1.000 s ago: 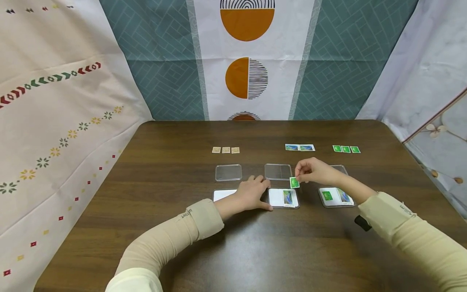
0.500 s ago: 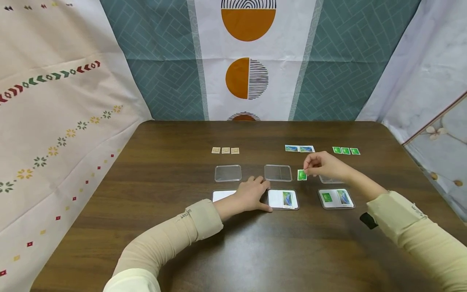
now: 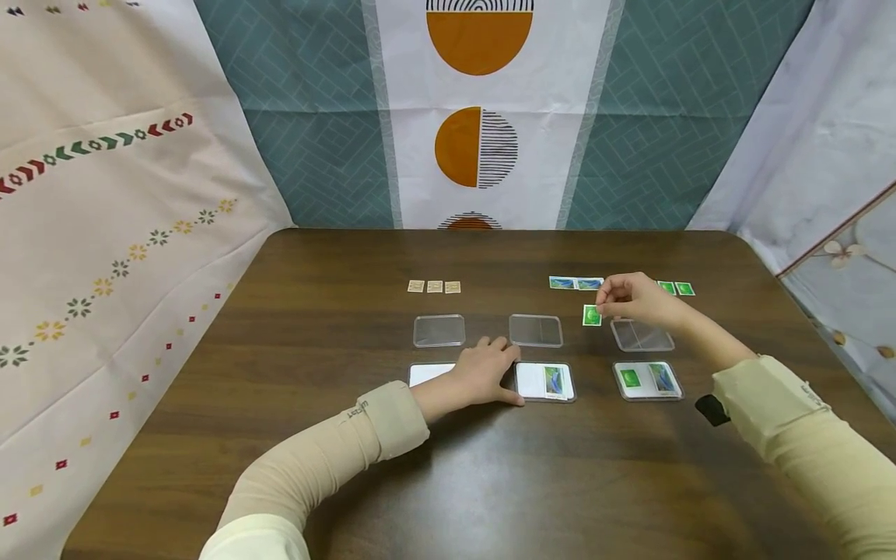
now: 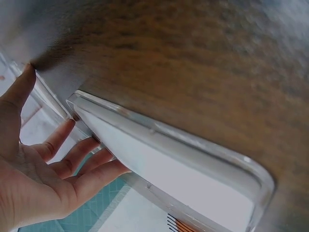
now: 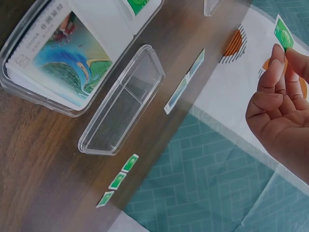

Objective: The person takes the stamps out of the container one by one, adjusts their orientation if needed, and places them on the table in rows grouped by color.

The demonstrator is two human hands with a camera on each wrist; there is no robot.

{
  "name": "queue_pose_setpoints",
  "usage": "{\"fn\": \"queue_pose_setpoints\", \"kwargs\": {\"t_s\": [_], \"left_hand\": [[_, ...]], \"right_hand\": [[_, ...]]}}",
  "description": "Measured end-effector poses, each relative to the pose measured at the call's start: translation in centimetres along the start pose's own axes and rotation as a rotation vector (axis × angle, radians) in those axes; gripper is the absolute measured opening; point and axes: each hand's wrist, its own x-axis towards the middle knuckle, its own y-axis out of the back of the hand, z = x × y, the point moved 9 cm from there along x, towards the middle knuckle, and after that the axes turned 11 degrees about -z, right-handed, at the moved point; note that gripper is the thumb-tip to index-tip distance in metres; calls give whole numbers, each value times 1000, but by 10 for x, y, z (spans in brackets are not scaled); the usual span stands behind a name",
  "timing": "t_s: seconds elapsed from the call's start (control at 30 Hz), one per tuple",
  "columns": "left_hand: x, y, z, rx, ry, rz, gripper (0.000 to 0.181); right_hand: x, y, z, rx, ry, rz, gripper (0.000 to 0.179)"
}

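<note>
Both hands are seen over the worktop (image 3: 448, 482). By the right hand (image 3: 638, 299), a green stamp (image 3: 591, 316) is pinched at its edge, raised beyond and to the right of the middle case (image 3: 530, 379). Just left of that case, the left hand (image 3: 484, 372) is rested with fingers spread. Beyond the middle case, a clear lid (image 3: 535, 330) is laid; farther back, two blue stamps (image 3: 576, 283) are lined up side by side.
</note>
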Motion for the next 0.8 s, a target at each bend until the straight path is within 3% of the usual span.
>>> {"fn": "queue_pose_setpoints", "kwargs": {"t_s": [0.27, 0.8], "left_hand": [[0, 1, 1, -7, 0, 3, 62], [0, -2, 0, -25, -14, 21, 63]], "right_hand": [[0, 9, 3, 22, -15, 36, 11], [-6, 36, 26, -59, -68, 142, 10]]}}
